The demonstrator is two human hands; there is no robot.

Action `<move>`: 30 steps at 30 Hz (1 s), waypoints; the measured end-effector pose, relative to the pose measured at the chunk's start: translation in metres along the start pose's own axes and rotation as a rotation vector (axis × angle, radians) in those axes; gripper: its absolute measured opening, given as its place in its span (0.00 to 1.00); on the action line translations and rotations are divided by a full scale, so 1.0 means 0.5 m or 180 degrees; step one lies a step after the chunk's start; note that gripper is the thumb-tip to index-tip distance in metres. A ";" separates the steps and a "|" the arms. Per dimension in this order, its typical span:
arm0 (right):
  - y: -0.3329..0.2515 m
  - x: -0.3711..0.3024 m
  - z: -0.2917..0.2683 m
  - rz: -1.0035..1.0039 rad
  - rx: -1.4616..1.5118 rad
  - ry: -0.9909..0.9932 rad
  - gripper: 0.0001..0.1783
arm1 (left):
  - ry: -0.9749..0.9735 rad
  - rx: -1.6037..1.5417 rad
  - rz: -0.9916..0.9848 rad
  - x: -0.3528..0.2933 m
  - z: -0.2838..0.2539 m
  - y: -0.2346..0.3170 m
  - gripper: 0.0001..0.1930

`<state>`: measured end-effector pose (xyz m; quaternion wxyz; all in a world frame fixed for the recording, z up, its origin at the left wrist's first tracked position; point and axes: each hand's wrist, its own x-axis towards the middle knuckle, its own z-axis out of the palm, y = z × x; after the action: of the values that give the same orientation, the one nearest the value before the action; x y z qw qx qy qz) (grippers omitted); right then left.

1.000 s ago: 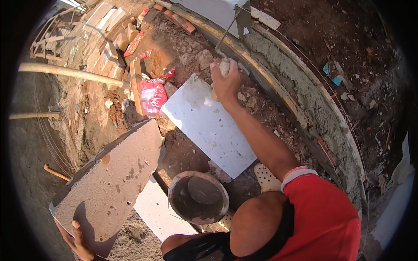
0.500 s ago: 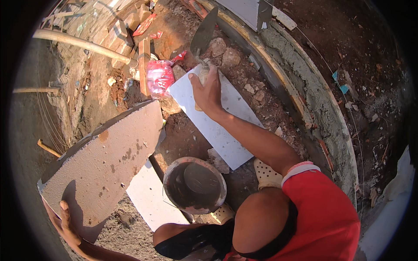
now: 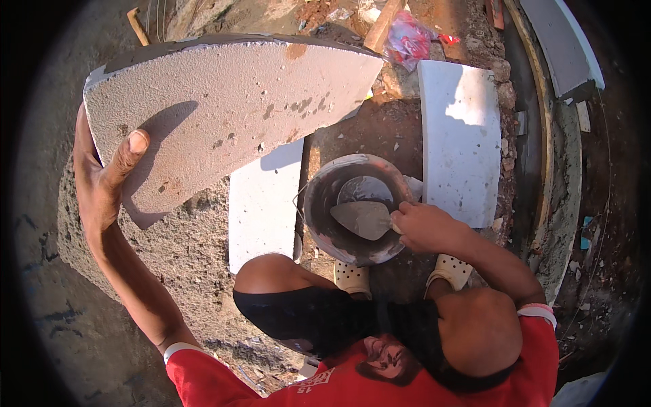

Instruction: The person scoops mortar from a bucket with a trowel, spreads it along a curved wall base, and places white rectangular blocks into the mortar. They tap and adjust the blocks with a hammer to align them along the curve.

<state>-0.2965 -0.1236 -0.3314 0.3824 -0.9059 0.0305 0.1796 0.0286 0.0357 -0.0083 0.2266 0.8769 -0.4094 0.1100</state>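
Observation:
My left hand (image 3: 108,176) grips the left end of a pale lightweight concrete block (image 3: 237,112), thumb on its broad face and fingers hidden behind. Grey mortar (image 3: 196,45) coats the block's far long edge. The block is tilted, its right end reaching toward the middle. Closed around a trowel handle, my right hand (image 3: 427,227) is at the right rim of a round bucket (image 3: 321,230). The trowel's blade (image 3: 366,218) is inside the bucket opening, above a wet grey mix (image 3: 366,188).
White blocks lie left (image 3: 266,224) and right (image 3: 461,149) of the bucket. A rough concrete surface (image 3: 156,264) is under my left arm. At the right runs a mortar-topped wall (image 3: 569,183) bearing another block (image 3: 559,44). A red plastic bag (image 3: 409,41) and a wooden piece (image 3: 384,26) lie beyond.
My right hand has brought the trowel back from over the far ground into the bucket. The view has turned and shifted; my left hand still holds the block.

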 end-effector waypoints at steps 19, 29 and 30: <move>-0.218 0.363 -0.034 -0.1019 0.7827 0.0335 0.64 | 0.0589 0.0059 0.0124 -0.254 -0.223 0.041 0.58; -0.295 0.172 -0.207 -0.2846 0.6752 0.0936 0.34 | 0.2840 -0.1236 -0.1081 -0.328 -0.384 -0.277 0.36; -0.284 0.136 -0.219 -0.2573 0.6022 0.1694 0.29 | 0.2717 -0.1705 -0.1057 -0.311 -0.335 -0.287 0.35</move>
<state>-0.1726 -0.0947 -0.1880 0.9436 -0.1929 -0.0629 -0.2616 0.0381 0.3019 0.0349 0.6035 0.7185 -0.1501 0.3113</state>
